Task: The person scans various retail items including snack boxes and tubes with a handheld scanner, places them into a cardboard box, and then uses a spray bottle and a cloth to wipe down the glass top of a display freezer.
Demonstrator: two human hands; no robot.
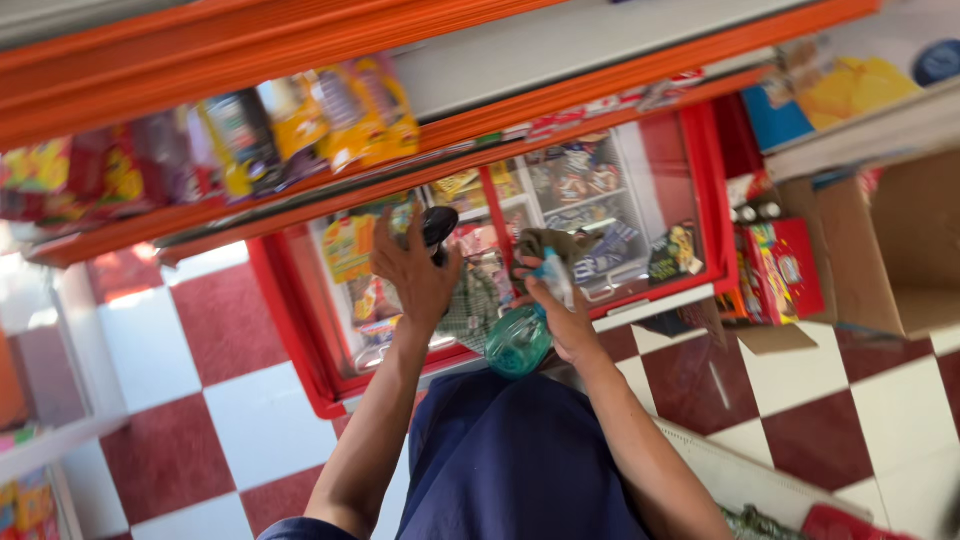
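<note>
Standing over a red freezer (300,330) with sliding glass lids, the person works with both hands above its top. The left hand (415,270) is closed round a dark handle (438,228), fingers wrapped over it, with a checked cloth (472,305) just beneath it, lying against the glass near the middle of the lid. The right hand (562,315) grips a spray bottle (520,340) of clear teal plastic by its neck; the round body of the bottle hangs near the freezer's front edge, and its pale nozzle points toward the glass. A bunched olive rag (550,243) sits just above that hand, and whether the fingers pinch it cannot be told.

Through the lids, packets of frozen goods show in wire baskets. An orange shelf (250,50) runs past the freezer's far edge, with bright snack packets (300,125) hanging along it. Beside the freezer's right end stand a red carton (790,270) and an open cardboard box (900,250). Red and white floor tiles (200,400) lie below, and the person's dark blue clothing (510,460) fills the near foreground.
</note>
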